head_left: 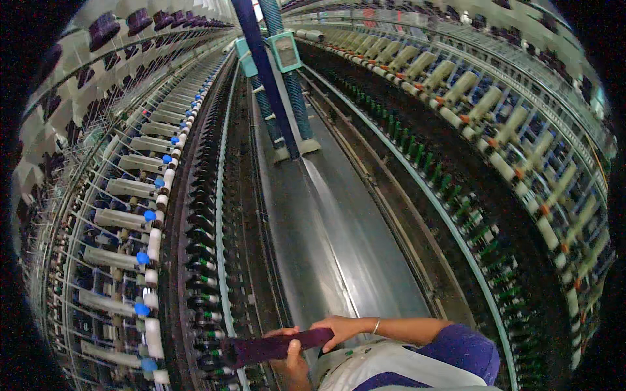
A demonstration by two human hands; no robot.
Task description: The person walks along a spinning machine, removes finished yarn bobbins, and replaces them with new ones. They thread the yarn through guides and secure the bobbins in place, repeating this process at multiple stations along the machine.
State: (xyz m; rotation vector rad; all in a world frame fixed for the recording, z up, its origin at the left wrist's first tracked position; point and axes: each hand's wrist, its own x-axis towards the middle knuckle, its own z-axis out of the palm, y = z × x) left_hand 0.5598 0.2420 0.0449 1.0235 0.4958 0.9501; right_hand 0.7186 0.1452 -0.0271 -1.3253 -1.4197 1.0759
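Note:
A long, dark maroon roll (pixel 264 350) lies across the front of my body, slightly tilted, its far left end over the left row of spindles. Around its middle my left hand (pixel 297 365) is closed, the thumb on the near side and fingertips showing beyond the far side. My right hand (pixel 344 328), with a thin bracelet at the wrist, grips the roll's right end. Whether the roll is wound yarn or fabric-covered cannot be made out. Dark bobbins (pixel 203 280) on spindles stand close by its left end.
Spinning frames line both sides, with blue-capped arms (pixel 114 256) on the left and orange-marked arms (pixel 486 104) on the right. Green bobbins (pixel 450 189) stand along the right rail. A grey metal floor (pixel 313 241) runs between, leading to a post with ribbed hoses (pixel 297 98).

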